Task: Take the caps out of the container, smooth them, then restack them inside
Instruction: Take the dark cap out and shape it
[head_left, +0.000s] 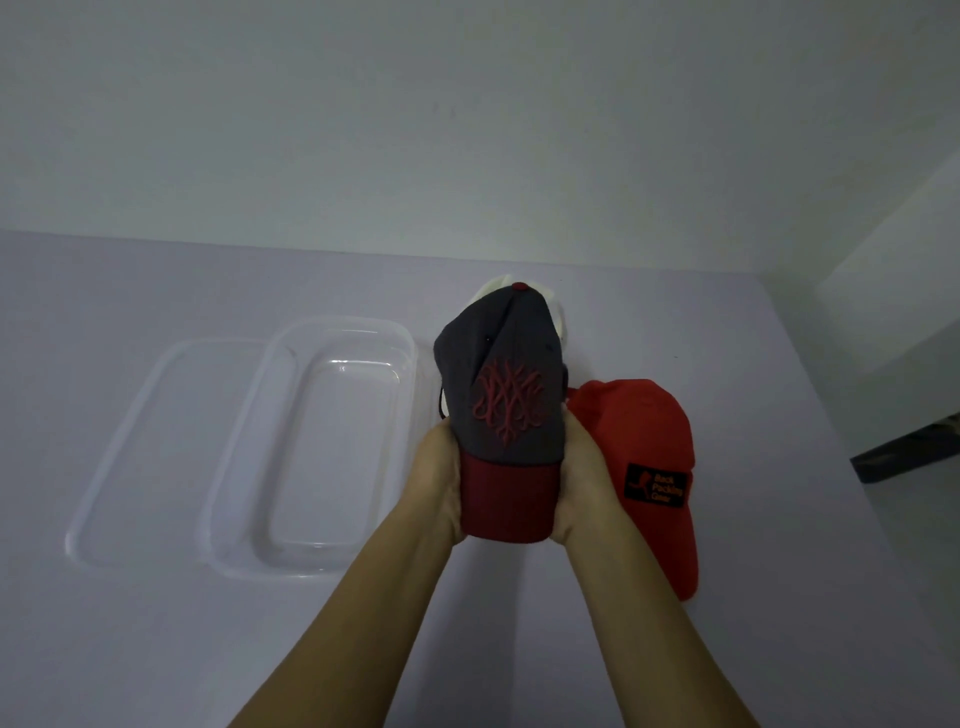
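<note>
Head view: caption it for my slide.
Left hand and right hand hold a grey cap beside the clear container.

Lid (150, 457) lies left on the counter (156, 291), container (332, 457) touching its right side. Right of the container, left hand (441, 483) and right hand (584, 483) grip the held cap (506, 395) by its sides. Second cap (644, 431) lies just right, toward the counter's right edge; third cap (491, 291) behind, mostly hidden.

Grey cap (506, 395) with dark red brim and red embroidered motif, raised off the tabletop, crown toward the far edge. Red cap (644, 441) with a black patch lies just right of it, brim toward the near edge. White cap (557, 314), largely hidden, lies behind. Clear container (228, 467) stands open left of the caps, its lid (156, 452) alongside.
</note>
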